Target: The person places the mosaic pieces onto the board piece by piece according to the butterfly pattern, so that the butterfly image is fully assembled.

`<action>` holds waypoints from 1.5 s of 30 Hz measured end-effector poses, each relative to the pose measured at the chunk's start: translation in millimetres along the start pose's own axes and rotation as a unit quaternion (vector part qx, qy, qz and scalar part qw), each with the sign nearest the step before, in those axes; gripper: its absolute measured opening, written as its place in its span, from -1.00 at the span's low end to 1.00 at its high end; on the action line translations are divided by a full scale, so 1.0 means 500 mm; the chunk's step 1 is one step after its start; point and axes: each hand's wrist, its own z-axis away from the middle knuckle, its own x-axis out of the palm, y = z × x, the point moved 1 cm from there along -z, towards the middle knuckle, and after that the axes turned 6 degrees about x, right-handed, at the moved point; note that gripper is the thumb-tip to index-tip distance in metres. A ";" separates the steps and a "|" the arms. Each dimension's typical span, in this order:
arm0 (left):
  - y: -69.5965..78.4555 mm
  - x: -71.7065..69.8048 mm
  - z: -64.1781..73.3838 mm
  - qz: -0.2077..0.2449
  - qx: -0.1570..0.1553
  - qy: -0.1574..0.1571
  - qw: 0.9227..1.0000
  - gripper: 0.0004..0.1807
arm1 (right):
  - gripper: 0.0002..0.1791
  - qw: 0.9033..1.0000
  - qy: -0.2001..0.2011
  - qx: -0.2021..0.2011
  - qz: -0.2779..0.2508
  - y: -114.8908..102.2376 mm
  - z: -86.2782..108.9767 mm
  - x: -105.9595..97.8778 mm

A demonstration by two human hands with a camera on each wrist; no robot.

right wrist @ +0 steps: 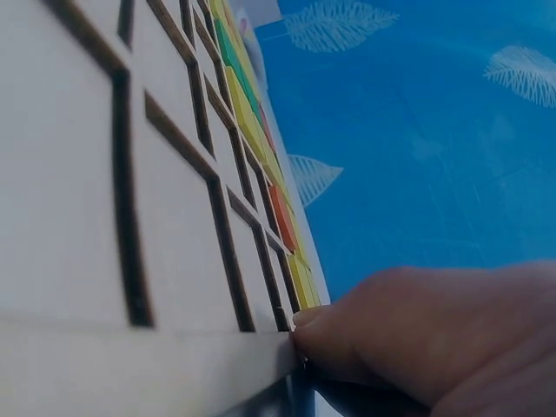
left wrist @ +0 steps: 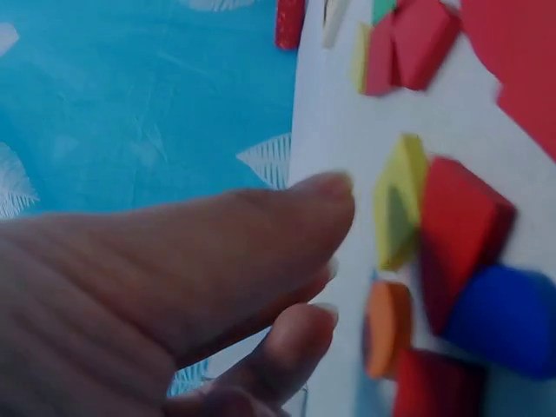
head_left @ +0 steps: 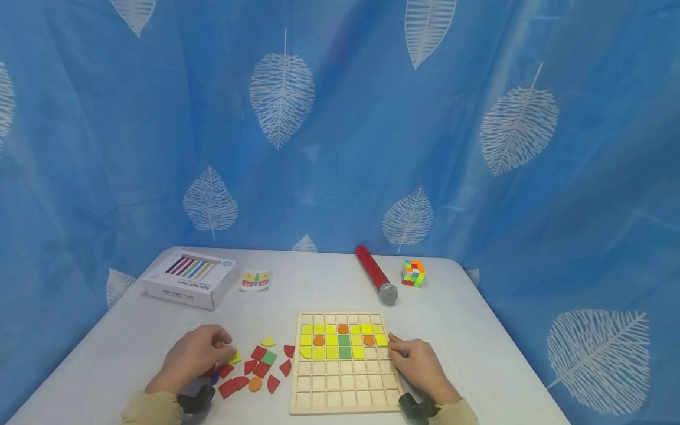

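My left hand [head_left: 196,357] is over the loose pieces left of the board, its fingers loosely bent. In the left wrist view its fingertips are apart from a yellow piece [left wrist: 400,204], with a red piece [left wrist: 460,234], a blue piece [left wrist: 508,317] and an orange disc [left wrist: 388,330] close by. My right hand [head_left: 419,363] holds the right edge of a wooden grid board [head_left: 340,382], its thumb and finger at the rim. Yellow, orange and green pieces fill several cells in the board's upper rows; the lower cells show bare wood.
Loose red pieces [head_left: 261,369], a green square [head_left: 269,358] and an orange disc [head_left: 255,384] lie left of the board. Farther back are a white box [head_left: 191,277], a pattern card [head_left: 256,280], a red microphone [head_left: 374,271] and a puzzle cube [head_left: 413,273].
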 end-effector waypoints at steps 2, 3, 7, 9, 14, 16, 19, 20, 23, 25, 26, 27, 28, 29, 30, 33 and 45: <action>-0.010 0.005 0.001 0.007 -0.004 -0.011 1.000 -0.62 | -0.73 1.000 0.002 0.001 0.001 -0.001 0.002 0.000; -0.012 0.008 0.001 0.009 -0.006 -0.013 1.000 -0.63 | -0.73 1.000 0.001 0.005 0.002 -0.001 0.002 0.001; -0.011 0.020 -0.001 -0.004 -0.009 -0.018 1.000 -0.70 | -0.72 1.000 0.003 0.012 0.002 0.002 0.001 0.004; -0.008 0.023 -0.001 -0.012 -0.009 -0.017 1.000 -0.72 | -0.72 1.000 0.003 0.016 0.000 0.004 0.001 0.006; 0.001 0.024 -0.001 -0.024 -0.004 -0.013 1.000 -0.71 | -0.72 1.000 0.007 0.016 0.000 0.006 0.001 0.007; 0.003 0.024 0.000 -0.022 -0.004 -0.010 1.000 -0.70 | -0.72 1.000 0.007 0.018 0.000 0.007 0.000 0.007; 0.005 0.024 0.000 -0.012 -0.009 -0.007 1.000 -0.74 | -0.72 1.000 0.005 0.021 -0.003 0.007 0.001 0.008; 0.005 0.025 0.000 -0.007 -0.010 -0.008 1.000 -0.75 | -0.72 1.000 0.004 0.025 -0.003 0.008 0.001 0.009; 0.004 0.026 -0.001 0.004 -0.011 -0.007 1.000 -0.79 | -0.72 1.000 0.003 0.030 -0.002 0.007 0.003 0.010; 0.005 0.025 -0.001 0.008 -0.009 -0.004 1.000 -0.82 | -0.72 1.000 0.003 0.030 0.001 0.006 0.003 0.010; 0.005 0.025 -0.002 0.010 -0.008 -0.003 1.000 -0.83 | -0.72 1.000 0.003 0.030 0.002 0.006 0.002 0.010; 0.005 0.025 -0.001 0.011 -0.007 -0.002 1.000 -0.83 | -0.72 1.000 0.003 0.029 0.004 0.005 0.002 0.010; 0.005 0.025 -0.001 0.013 -0.007 -0.001 1.000 -0.84 | -0.72 1.000 0.003 0.028 0.005 0.005 0.001 0.010; 0.005 0.025 -0.001 0.013 -0.006 -0.001 1.000 -0.84 | -0.73 1.000 0.004 0.027 0.006 0.005 0.001 0.010; 0.005 0.024 0.000 0.014 -0.006 -0.001 1.000 -0.85 | -0.73 1.000 0.004 0.026 0.007 0.004 0.000 0.010; 0.005 0.022 0.002 0.020 -0.005 0.002 1.000 -0.85 | -0.73 1.000 0.006 0.022 0.013 0.003 0.000 0.009; 0.031 0.016 -0.017 0.088 0.040 0.039 0.995 -0.84 | -0.71 1.000 -0.001 0.022 0.013 0.000 0.000 0.006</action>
